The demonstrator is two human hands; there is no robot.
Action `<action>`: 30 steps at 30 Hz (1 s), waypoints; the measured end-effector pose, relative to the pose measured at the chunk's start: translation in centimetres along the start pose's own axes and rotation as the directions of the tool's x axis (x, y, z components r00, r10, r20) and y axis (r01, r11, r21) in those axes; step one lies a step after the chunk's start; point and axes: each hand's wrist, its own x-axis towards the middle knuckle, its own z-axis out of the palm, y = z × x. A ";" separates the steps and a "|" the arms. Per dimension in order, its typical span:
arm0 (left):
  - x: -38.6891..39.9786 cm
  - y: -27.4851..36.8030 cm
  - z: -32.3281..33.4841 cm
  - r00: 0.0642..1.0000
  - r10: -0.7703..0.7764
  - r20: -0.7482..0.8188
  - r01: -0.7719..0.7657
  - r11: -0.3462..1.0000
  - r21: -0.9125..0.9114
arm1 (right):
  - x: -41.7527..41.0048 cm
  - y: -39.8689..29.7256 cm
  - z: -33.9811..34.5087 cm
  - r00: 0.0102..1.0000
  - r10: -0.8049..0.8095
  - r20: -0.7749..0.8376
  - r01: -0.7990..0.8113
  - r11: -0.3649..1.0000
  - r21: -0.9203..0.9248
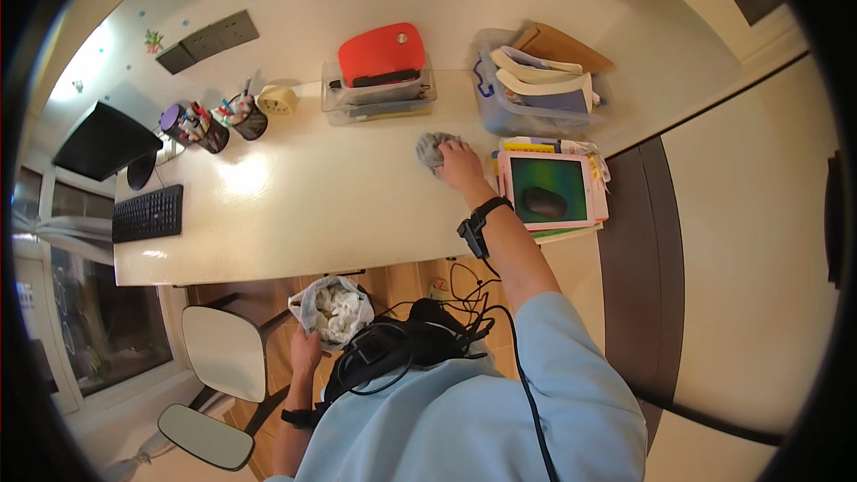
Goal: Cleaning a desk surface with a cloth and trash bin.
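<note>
A crumpled grey cloth (432,147) is bunched under the fingers of my right hand (460,166), pressed on the cream desktop (321,207). A black device is strapped to that wrist, with a cable running from it. Below the desk's front edge, my left hand (306,350) grips the rim of a waste bin (304,301) lined with a pale bag. Crumpled white tissues (339,311) fill the bin. To the right of the cloth lies a pink-framed tablet (549,177) on a stack of books, with a black mouse (545,202) on its screen.
A clear bin of books (495,114) and a clear box (378,110) with a red-lidded item stand along the wall. Pen holders (251,124), a small clock (277,100), a monitor (107,140) and a keyboard (147,213) are leftward. A chair (224,351) and loose cables (469,288) are below.
</note>
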 end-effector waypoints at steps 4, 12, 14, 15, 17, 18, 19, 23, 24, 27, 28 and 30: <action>-0.4 -0.6 0.7 1.000 -0.016 0.003 0.016 1.000 -0.025 | -2.3 -0.7 -2.3 0.987 0.084 0.140 -0.083 0.996 -0.015; -1.1 1.2 2.9 1.000 -0.008 0.009 0.009 0.998 -0.068 | -11.0 -1.2 -4.9 0.812 -0.052 0.581 -0.055 0.985 0.164; -0.2 1.3 3.2 1.000 0.006 0.022 -0.004 0.996 -0.090 | -11.8 -0.7 -3.7 0.813 -0.107 0.572 0.003 0.984 0.179; -0.6 1.4 3.5 1.000 0.008 0.009 -0.007 0.997 -0.083 | -12.2 -0.7 -3.6 0.797 -0.165 0.581 0.059 0.979 0.196; -1.0 1.8 4.0 1.000 0.006 -0.016 -0.007 0.997 -0.074 | -10.9 0.7 -3.8 0.899 -0.105 0.426 -0.053 0.938 0.342; -1.3 3.0 4.4 0.998 0.062 -0.023 -0.060 0.996 0.063 | -9.8 1.5 -4.5 0.922 -0.056 0.383 -0.109 0.912 0.396; -1.8 3.6 4.5 0.993 0.114 -0.028 -0.106 0.975 0.197 | -8.7 1.9 -5.7 0.951 -0.010 0.309 -0.104 0.931 0.350; -2.9 6.0 7.3 0.998 0.056 -0.023 -0.052 0.986 0.160 | -3.6 4.6 -8.2 0.986 0.125 0.112 -0.142 0.975 0.168; -2.3 4.7 7.6 1.000 0.007 -0.005 -0.006 0.992 0.127 | -2.2 4.8 -8.2 0.984 0.142 0.109 -0.158 0.977 0.146; -2.1 5.1 10.0 1.000 -0.002 0.031 0.001 1.000 0.019 | -0.2 6.0 -7.7 0.992 0.106 0.063 -0.106 0.994 -0.003; -1.6 4.4 10.8 0.999 0.012 0.049 -0.013 0.999 0.032 | 0.2 6.1 -7.4 0.993 0.096 0.072 -0.096 0.995 0.001; -1.1 4.0 12.8 0.998 0.013 0.055 -0.017 0.997 0.070 | 0.5 6.4 -6.5 0.994 0.056 0.095 -0.047 0.994 -0.101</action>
